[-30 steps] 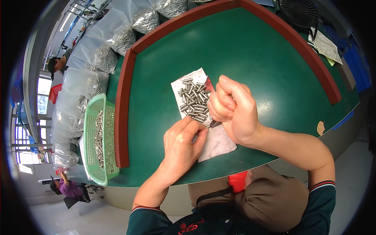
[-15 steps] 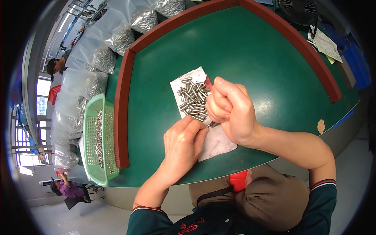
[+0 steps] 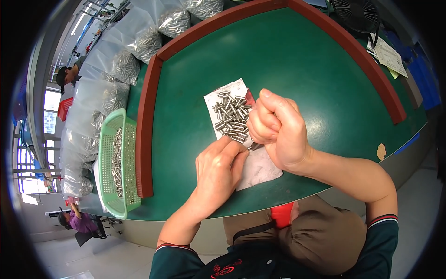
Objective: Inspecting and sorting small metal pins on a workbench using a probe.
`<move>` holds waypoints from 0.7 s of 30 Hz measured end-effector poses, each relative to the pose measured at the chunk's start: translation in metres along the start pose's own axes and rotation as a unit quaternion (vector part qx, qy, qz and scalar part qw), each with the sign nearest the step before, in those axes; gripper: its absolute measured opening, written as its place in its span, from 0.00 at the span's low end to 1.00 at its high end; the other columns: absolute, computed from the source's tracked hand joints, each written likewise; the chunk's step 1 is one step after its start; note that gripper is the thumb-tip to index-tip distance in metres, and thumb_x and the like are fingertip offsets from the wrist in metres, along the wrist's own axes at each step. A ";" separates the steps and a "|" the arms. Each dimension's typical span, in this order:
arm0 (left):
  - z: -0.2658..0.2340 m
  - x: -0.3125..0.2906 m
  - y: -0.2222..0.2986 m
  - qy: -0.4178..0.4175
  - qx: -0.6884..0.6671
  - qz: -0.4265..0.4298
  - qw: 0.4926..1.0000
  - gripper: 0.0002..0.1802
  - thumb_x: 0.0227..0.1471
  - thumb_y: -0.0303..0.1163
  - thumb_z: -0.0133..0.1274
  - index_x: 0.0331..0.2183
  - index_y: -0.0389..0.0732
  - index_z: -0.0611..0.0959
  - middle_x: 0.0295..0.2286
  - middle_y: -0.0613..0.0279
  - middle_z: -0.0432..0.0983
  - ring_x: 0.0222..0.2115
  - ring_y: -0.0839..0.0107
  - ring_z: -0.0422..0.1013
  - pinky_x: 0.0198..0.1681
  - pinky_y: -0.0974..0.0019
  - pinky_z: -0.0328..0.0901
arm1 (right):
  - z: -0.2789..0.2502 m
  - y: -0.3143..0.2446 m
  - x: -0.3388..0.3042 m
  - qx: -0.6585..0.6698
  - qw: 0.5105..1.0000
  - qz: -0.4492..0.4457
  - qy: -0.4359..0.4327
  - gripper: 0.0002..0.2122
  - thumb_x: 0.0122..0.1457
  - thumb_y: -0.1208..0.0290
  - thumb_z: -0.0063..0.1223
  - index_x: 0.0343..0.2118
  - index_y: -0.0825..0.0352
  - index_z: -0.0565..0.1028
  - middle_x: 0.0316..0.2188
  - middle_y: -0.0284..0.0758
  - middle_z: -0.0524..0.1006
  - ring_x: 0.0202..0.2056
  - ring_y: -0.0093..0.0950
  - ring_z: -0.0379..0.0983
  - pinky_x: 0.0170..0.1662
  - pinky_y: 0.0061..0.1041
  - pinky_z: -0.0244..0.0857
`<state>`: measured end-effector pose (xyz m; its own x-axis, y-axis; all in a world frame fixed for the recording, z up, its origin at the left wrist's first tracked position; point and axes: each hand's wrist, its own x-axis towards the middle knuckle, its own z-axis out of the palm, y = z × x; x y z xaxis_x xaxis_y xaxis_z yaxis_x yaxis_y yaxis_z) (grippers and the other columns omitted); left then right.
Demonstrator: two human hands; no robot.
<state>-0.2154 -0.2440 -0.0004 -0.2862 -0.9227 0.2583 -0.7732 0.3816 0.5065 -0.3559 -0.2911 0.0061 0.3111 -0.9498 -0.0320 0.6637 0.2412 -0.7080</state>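
A pile of short metal pins (image 3: 231, 114) lies on a white sheet of paper (image 3: 260, 169) on the green tabletop. At the pile's near edge, my left hand (image 3: 217, 162) pinches a small metal pin (image 3: 247, 149), mostly covered by the fingers. My right hand (image 3: 278, 128) is wrapped in a fist round a tool with a red handle (image 3: 250, 96); its kind cannot be made out. The tool's dark tip (image 3: 254, 146) points down from the fist, close to the pin and my left fingertips. My palm and fingers hide the middle of the tool.
Dark red rails (image 3: 147, 130) border the table. Left of them stands a green basket (image 3: 131, 160) holding more pins, beside clear bags of metal parts (image 3: 124, 67). A black fan (image 3: 355, 14) and papers (image 3: 389, 56) are at the far right. Two people are at the far left.
Both hands keep almost the same pose and grip. The whole view has shifted very slightly; the pile and the paper look unchanged.
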 end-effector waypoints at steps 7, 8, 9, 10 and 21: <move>0.000 0.000 0.002 0.000 -0.001 -0.005 1.000 0.04 0.35 0.22 0.55 0.18 0.36 0.75 0.17 0.57 0.67 0.18 0.58 0.66 0.20 0.60 0.60 | 0.000 0.002 0.000 -0.005 1.000 0.001 -0.008 0.21 0.59 0.64 0.31 0.08 0.59 0.51 0.05 0.26 0.50 0.10 0.16 0.40 0.14 0.19 0.36; 0.000 0.000 0.001 0.000 -0.002 -0.006 1.000 0.04 0.35 0.22 0.55 0.18 0.36 0.75 0.17 0.57 0.67 0.18 0.58 0.66 0.20 0.60 0.60 | 0.000 0.003 0.000 -0.005 1.000 0.002 -0.008 0.21 0.59 0.64 0.31 0.08 0.59 0.51 0.05 0.26 0.50 0.10 0.16 0.40 0.14 0.19 0.36; 0.000 0.000 0.001 -0.003 -0.002 -0.008 1.000 0.04 0.35 0.22 0.55 0.18 0.36 0.75 0.17 0.57 0.67 0.18 0.58 0.66 0.20 0.60 0.60 | 0.001 0.004 0.000 -0.007 1.000 -0.005 -0.011 0.21 0.59 0.64 0.32 0.08 0.59 0.51 0.05 0.25 0.50 0.10 0.16 0.41 0.15 0.19 0.37; 0.000 0.000 0.000 -0.006 -0.002 -0.010 1.000 0.04 0.35 0.22 0.55 0.18 0.36 0.75 0.17 0.57 0.67 0.18 0.58 0.66 0.20 0.60 0.59 | 0.001 0.005 -0.001 -0.009 1.000 -0.011 -0.013 0.21 0.59 0.64 0.32 0.08 0.59 0.51 0.05 0.25 0.50 0.11 0.16 0.41 0.15 0.19 0.37; -0.006 0.001 0.003 -0.017 -0.012 -0.015 1.000 0.04 0.37 0.22 0.54 0.21 0.36 0.75 0.19 0.56 0.69 0.19 0.56 0.67 0.21 0.60 0.61 | 0.006 -0.003 0.011 -0.017 0.998 0.055 -0.008 0.21 0.59 0.65 0.32 0.08 0.58 0.50 0.05 0.24 0.49 0.10 0.16 0.42 0.15 0.18 0.37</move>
<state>-0.2144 -0.2434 0.0065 -0.2828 -0.9346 0.2160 -0.7675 0.3555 0.5334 -0.3504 -0.3007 0.0123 0.3930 -0.9141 -0.0999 0.6017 0.3378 -0.7238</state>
